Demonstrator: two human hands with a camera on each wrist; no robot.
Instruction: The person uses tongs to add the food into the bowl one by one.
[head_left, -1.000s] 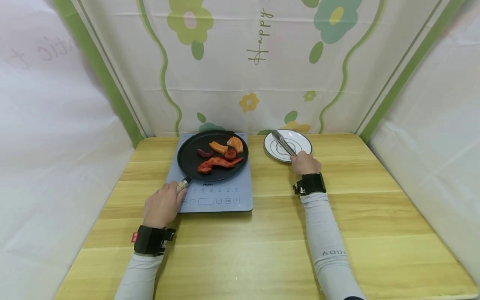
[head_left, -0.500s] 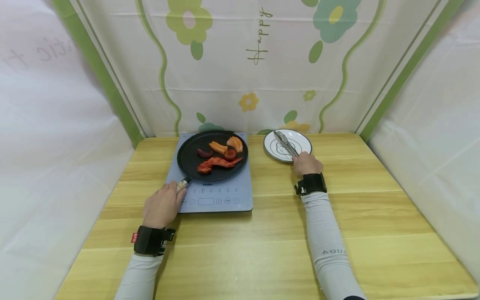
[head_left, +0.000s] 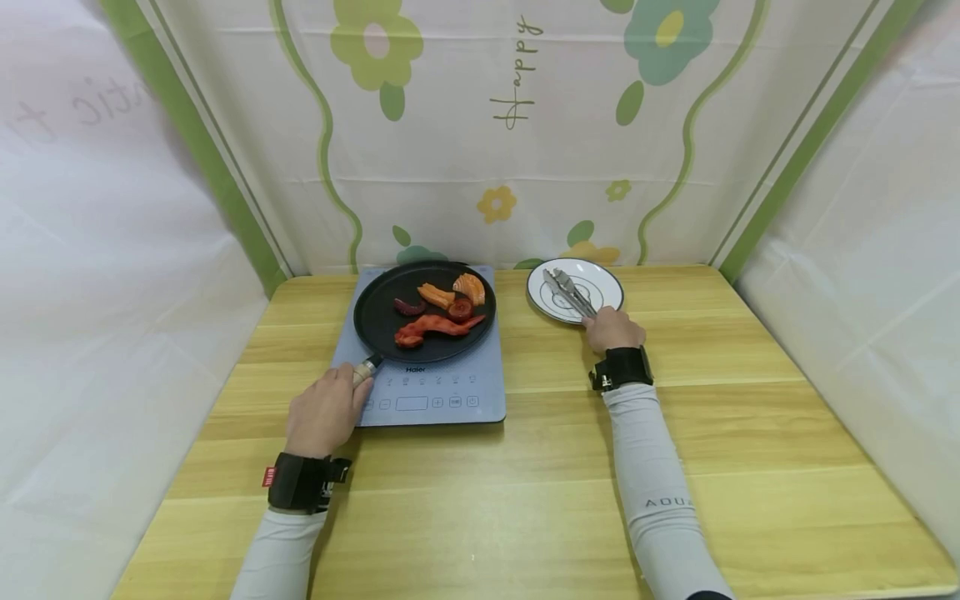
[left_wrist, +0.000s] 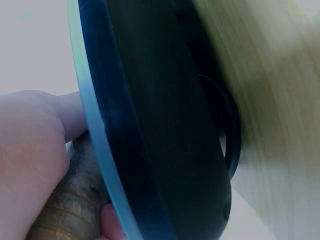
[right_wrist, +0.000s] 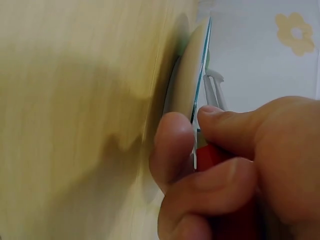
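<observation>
My left hand [head_left: 326, 408] grips the wooden handle [left_wrist: 75, 210] of a flat black frying pan [head_left: 378, 321] at the lower left in the head view. In the pan lie a red chicken-wing-shaped piece [head_left: 435, 328], a round dark red slice [head_left: 460, 310], two orange pieces [head_left: 469, 287] and a small dark purple curved piece [head_left: 408, 307]. My right hand [head_left: 613, 331] holds metal tongs [head_left: 572, 293] at the front edge of a white plate [head_left: 607, 287]. Over the plate the tongs' two arms stand apart with nothing between them. In the right wrist view, red [right_wrist: 212, 157] shows inside the right hand's grasp.
The pan stands on a pale blue-grey Haier induction cooktop [head_left: 487, 392] with touch controls at the front. Under everything is a wooden table [head_left: 480, 508]. A flower-print cloth [head_left: 450, 150] hangs behind, and white cloth [head_left: 885, 275] encloses the sides.
The tongs' arms have spread apart over the plate. My right hand shifted slightly right, then held its place. My left hand and the pan have stayed still.
</observation>
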